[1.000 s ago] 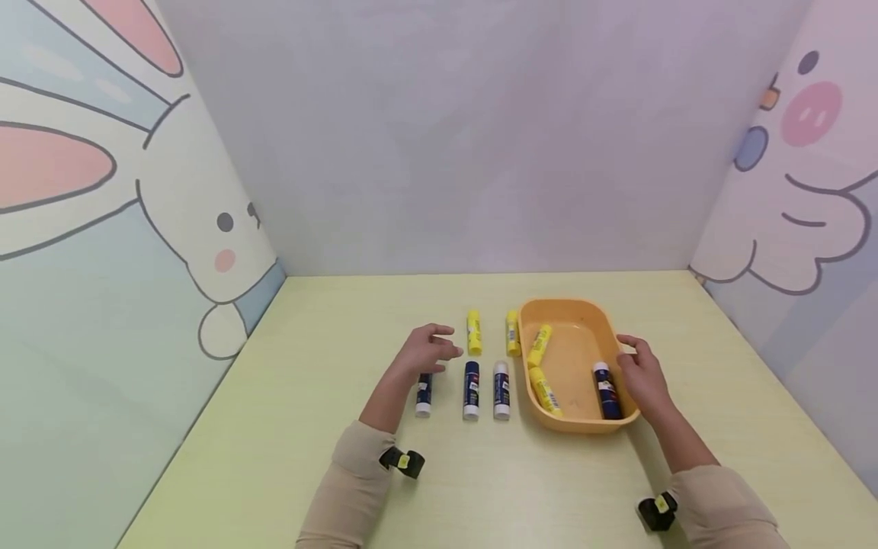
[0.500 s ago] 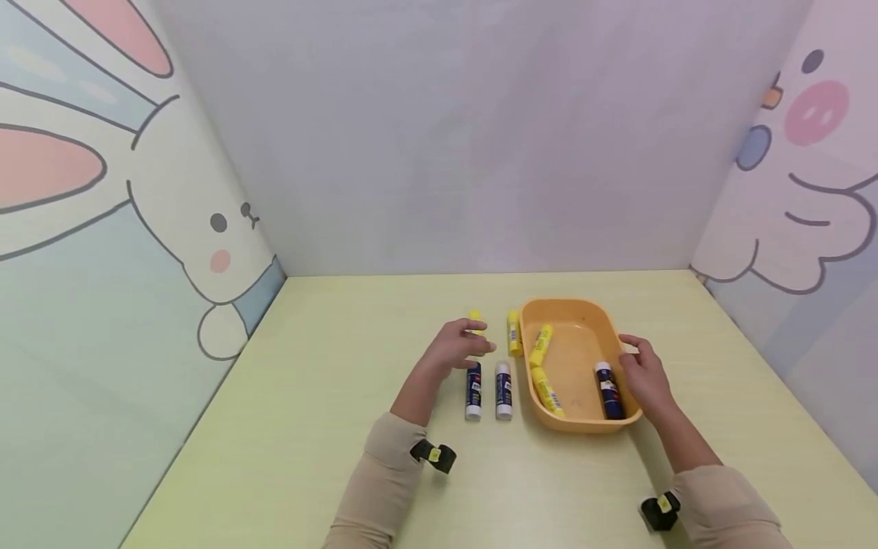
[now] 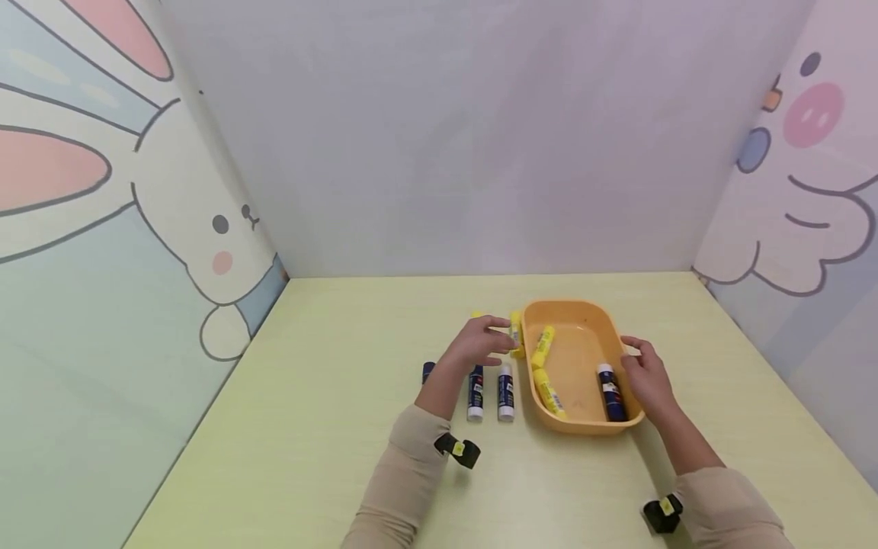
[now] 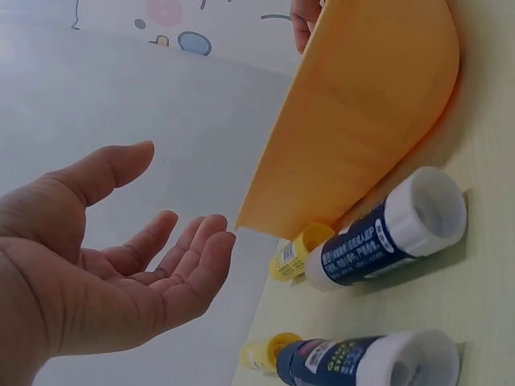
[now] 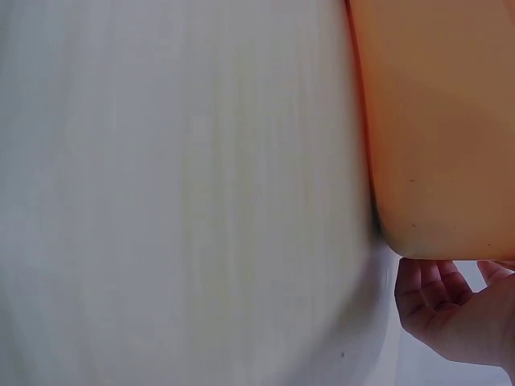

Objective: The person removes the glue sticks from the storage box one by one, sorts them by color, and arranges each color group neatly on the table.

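My left hand (image 3: 479, 343), its fingers spread and nothing in them, hovers over the glue sticks left of the orange plastic tray (image 3: 575, 427). Its fingertips overlap the yellow glue stick (image 3: 517, 323) lying against the tray's left side. In the left wrist view the palm (image 4: 121, 297) and relaxed fingers are apart from the tray wall (image 4: 354, 121). With thumb and fingers, my right hand (image 3: 648, 383) holds the tray's right rim. Inside the tray lie two yellow glue sticks (image 3: 543, 347) and a dark blue one (image 3: 611, 393) with a white end.
Two navy-and-white glue sticks (image 3: 506, 393) lie in front of the left hand, side by side. Another dark blue one (image 3: 428, 370) and a yellow one (image 3: 476, 314) are mostly hidden by the hand and arm. A pale wall (image 3: 439, 152) stands behind the table (image 3: 309, 427).
My left hand has moved right, from above the leftmost dark blue glue stick to the yellow one beside the tray. The right hand and tray have stayed in place.
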The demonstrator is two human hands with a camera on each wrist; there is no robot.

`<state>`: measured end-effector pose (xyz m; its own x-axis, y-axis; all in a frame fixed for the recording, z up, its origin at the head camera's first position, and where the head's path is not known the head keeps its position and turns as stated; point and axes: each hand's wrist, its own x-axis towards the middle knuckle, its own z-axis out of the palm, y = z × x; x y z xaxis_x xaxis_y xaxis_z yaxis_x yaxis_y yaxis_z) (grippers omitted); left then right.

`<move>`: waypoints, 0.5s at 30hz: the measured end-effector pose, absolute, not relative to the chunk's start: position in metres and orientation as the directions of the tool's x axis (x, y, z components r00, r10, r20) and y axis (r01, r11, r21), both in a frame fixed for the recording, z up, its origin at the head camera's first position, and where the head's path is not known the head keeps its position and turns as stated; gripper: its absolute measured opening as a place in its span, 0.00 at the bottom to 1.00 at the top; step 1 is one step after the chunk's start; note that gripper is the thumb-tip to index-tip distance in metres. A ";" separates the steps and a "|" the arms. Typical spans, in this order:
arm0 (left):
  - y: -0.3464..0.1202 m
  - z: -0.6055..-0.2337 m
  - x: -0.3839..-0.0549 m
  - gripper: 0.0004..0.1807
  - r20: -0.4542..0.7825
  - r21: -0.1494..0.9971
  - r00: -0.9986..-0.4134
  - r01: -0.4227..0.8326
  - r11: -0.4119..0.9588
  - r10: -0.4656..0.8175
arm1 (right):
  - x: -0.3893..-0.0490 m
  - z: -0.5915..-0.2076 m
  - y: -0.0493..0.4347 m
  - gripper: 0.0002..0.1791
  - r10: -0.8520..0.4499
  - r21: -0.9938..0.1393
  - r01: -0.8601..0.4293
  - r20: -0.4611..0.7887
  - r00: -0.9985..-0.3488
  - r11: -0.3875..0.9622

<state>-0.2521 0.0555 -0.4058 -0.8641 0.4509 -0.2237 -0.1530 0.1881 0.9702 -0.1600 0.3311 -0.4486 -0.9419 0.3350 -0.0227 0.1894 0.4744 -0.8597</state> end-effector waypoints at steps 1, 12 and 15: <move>0.058 -0.405 -0.252 0.29 -0.215 0.973 -0.861 -0.148 0.178 0.461 | -0.160 -0.449 0.331 0.26 0.337 -0.859 0.192 -0.025 -0.941 0.475; 0.083 -0.397 -0.251 0.26 -0.173 0.984 -0.837 -0.126 0.124 0.519 | -0.157 -0.448 0.330 0.26 0.333 -0.864 0.189 -0.027 -0.943 0.466; 0.087 -0.395 -0.251 0.27 -0.182 0.983 -0.826 -0.135 0.126 0.533 | -0.155 -0.447 0.330 0.26 0.335 -0.862 0.196 -0.033 -0.942 0.468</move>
